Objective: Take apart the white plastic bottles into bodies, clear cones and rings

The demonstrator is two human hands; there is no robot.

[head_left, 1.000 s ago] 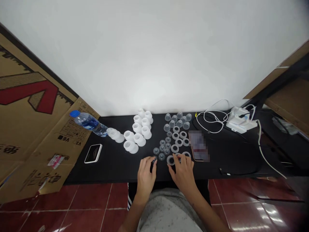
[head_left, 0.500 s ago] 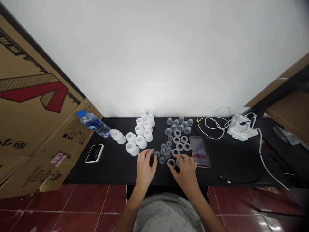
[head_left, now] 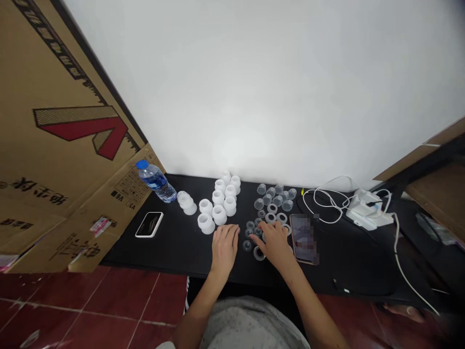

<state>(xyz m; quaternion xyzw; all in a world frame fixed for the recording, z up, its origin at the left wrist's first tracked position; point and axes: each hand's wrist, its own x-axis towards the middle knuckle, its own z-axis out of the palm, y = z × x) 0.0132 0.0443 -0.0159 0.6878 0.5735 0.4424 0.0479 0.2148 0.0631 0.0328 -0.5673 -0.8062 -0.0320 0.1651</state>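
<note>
My left hand (head_left: 224, 248) rests low over the black table, its fingers drawn together and the thumb against them; whatever is in them, if anything, is hidden. Just beyond it stands a cluster of white flared plastic parts (head_left: 219, 215). My right hand (head_left: 274, 242) reaches over small clear round pieces (head_left: 247, 245), thumb and fingers apart and the tips close to them. Translucent rings (head_left: 271, 218) lie around and partly beneath this hand. Behind the rings are several clear domed cups (head_left: 286, 206).
A water bottle (head_left: 157, 182), stacked white parts (head_left: 189, 206) and a white-edged device (head_left: 149, 225) occupy the left side. Right of my hands lie a phone (head_left: 304, 240), a white power strip (head_left: 366, 208) and loose cables. A large cardboard box (head_left: 80, 169) borders the left.
The view has shifted and tilted. My right hand has moved left from the rings onto the small clear pieces. My left hand's thumb and fingers have closed together.
</note>
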